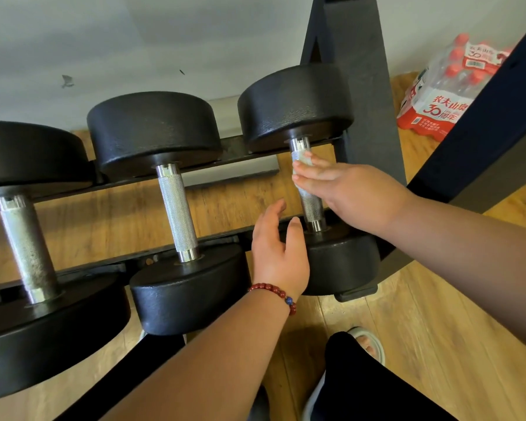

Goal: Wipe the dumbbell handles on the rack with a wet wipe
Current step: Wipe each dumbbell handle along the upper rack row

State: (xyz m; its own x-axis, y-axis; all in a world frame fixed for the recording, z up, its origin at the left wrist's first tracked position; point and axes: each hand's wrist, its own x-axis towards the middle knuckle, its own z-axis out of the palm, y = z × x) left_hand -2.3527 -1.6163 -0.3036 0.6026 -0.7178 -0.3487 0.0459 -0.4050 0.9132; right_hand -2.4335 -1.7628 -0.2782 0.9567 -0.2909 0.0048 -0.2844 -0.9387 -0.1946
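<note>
The rightmost black round-headed dumbbell (295,104) lies across the two rails of the black metal rack (356,86). Its long axis runs from the near head by the person's legs to the far head by the pale wall, and its knurled steel handle (312,208) leans slightly left toward the far end. The small white wet wipe (301,159) sits on the far part of that handle, just below the far collar. The right hand (346,192) lies over it with its fingers (307,173) close together and nearly straight, pressing the wipe to the metal. The thumb is hidden, so whether the grip closes round the bar cannot be told. The left hand (278,256) has a spread, empty grip and wears a red bead bracelet (274,291) at the wrist. Its thumb tip is just beside the handle's near collar; contact cannot be told. Two larger black dumbbells, the middle one (176,214) and the left one (28,247), lie parallel on the rack. A shrink-wrapped pack of red-capped water bottles (444,86) stands on the wooden floor (438,314) beyond the rack.
</note>
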